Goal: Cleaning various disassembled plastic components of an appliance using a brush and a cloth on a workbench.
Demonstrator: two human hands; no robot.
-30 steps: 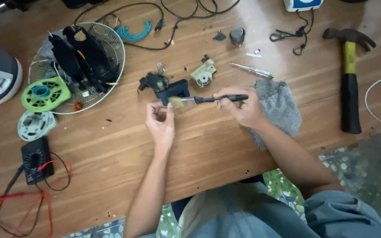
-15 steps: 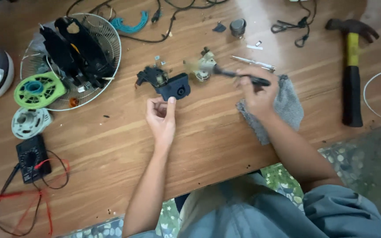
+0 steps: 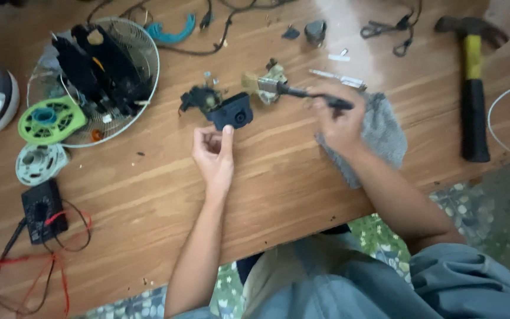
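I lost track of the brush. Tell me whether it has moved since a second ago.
Yes. The brush in the right hand has moved away from the left hand, up the table toward the small beige part; its bristles now sit beside it.

- Left hand: palm turned up, fingers curled loosely inward, fingertips just below the small black housing and touching its lower edge.
- Left forearm: bare, running straight down and slightly left from that housing.
- Right hand: blurred, to the right of the housing, fingers closed around a dark brush handle.
- Right forearm: bare, angled down to the right into a grey-blue sleeve.
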